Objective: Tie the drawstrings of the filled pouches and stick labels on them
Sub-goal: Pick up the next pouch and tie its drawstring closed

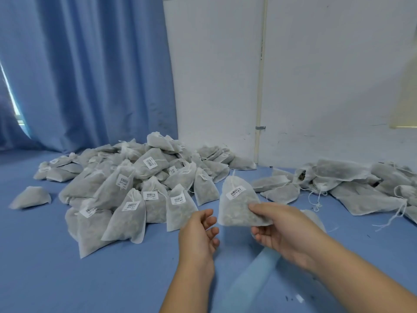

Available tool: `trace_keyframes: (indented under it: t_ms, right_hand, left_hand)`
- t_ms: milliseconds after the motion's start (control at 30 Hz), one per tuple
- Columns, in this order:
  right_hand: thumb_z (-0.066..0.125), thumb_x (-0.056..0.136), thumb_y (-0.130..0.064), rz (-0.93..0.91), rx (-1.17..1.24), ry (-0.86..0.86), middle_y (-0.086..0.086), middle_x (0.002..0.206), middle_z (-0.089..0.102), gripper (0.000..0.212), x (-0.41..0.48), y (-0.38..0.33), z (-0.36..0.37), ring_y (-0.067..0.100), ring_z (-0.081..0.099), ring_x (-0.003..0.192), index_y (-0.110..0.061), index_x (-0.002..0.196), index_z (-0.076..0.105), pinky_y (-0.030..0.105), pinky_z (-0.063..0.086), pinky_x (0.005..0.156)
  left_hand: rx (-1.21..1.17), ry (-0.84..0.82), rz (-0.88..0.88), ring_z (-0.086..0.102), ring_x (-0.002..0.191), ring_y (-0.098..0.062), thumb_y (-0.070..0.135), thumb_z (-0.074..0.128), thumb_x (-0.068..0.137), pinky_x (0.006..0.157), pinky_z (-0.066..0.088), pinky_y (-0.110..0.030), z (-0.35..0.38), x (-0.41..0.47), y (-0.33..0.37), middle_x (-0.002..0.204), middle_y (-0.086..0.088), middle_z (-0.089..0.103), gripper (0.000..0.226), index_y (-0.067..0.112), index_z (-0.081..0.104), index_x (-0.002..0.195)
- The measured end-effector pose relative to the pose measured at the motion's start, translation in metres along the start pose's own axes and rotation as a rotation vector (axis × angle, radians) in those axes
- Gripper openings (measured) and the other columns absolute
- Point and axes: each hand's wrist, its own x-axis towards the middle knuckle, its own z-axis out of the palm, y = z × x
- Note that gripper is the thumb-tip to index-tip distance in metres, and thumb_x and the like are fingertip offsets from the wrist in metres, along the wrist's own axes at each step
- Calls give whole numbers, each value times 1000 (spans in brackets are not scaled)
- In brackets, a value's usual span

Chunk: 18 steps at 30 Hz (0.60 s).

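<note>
My right hand [279,227] grips the lower corner of a filled white pouch [237,199], held upright above the blue surface. The pouch's neck is drawn tight and a barcode label [237,191] sits on its upper face. My left hand [200,236] hovers just left of the pouch with loosely curled fingers, holding nothing. A big heap of labelled, tied pouches [126,190] lies to the left. A second heap of pouches without labels [352,186], loose drawstrings trailing, lies to the right.
A blurred light-blue strip [255,276] lies on the blue surface [67,279] under my right forearm. One stray pouch [30,201] sits apart at far left. Blue curtains [79,71] and a white wall [316,75] close off the back.
</note>
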Motion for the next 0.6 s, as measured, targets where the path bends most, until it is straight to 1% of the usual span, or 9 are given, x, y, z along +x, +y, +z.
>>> trace_keyframes:
  t_ms: [67,167,233,267,300,367,433,500,600]
  right_hand:
    - [61,91,-5,-19,97,3,11,67,62,10,28,-15,22,15,59,52,-1,81,62,22,51,45]
    - [52,93,8,-161,243,22,23,108,58,2,79,-51,50,28,66,96,8,92,54,25,57,67]
    - [47,94,10,-201,219,86,25,121,54,18,103,-64,58,30,61,112,10,112,50,29,54,84]
    - [45,95,10,-191,186,111,24,118,54,26,113,-62,58,31,61,112,9,121,47,31,53,89]
    - [44,96,8,-165,125,129,22,110,56,26,117,-57,57,30,64,106,7,121,49,31,53,87]
    - [39,98,2,-104,-12,127,17,95,60,19,113,-42,53,29,67,88,4,108,56,29,58,72]
    - [36,97,1,-110,-79,136,16,87,65,26,105,-30,45,26,70,72,4,96,62,27,60,58]
    - [33,93,5,-150,-89,180,17,85,68,34,95,-23,33,22,70,59,2,84,66,27,59,53]
    - [30,89,10,-186,-122,144,16,84,70,38,73,-16,11,23,70,62,1,81,66,28,58,56]
  left_hand:
    - [-37,27,3,47,42,-9,14,53,92,40,32,-20,0,5,2,52,6,60,16,11,67,86]
    - [-62,25,16,46,41,-9,12,52,92,38,31,-20,3,8,2,53,4,60,16,10,67,86]
    - [-62,10,22,47,41,-9,12,53,92,38,31,-20,4,8,1,55,3,60,16,10,67,86]
    - [-58,-3,25,47,41,-9,12,53,91,38,31,-20,4,7,0,56,3,60,15,10,68,86]
    - [-53,-17,28,47,41,-9,12,53,91,38,31,-20,5,6,0,56,2,60,16,10,68,86]
    - [-42,-45,40,47,41,-9,12,54,91,39,32,-20,9,5,-2,58,1,60,16,10,69,85]
    - [-15,-90,66,47,42,-10,13,55,90,41,33,-21,14,0,-3,60,1,60,17,10,70,83]
    - [13,-137,111,47,44,-11,12,55,89,43,33,-22,19,-6,-5,61,0,60,19,12,71,78]
    - [73,-233,252,44,45,-11,9,54,90,42,32,-20,26,-20,-10,60,-1,59,27,13,72,71]
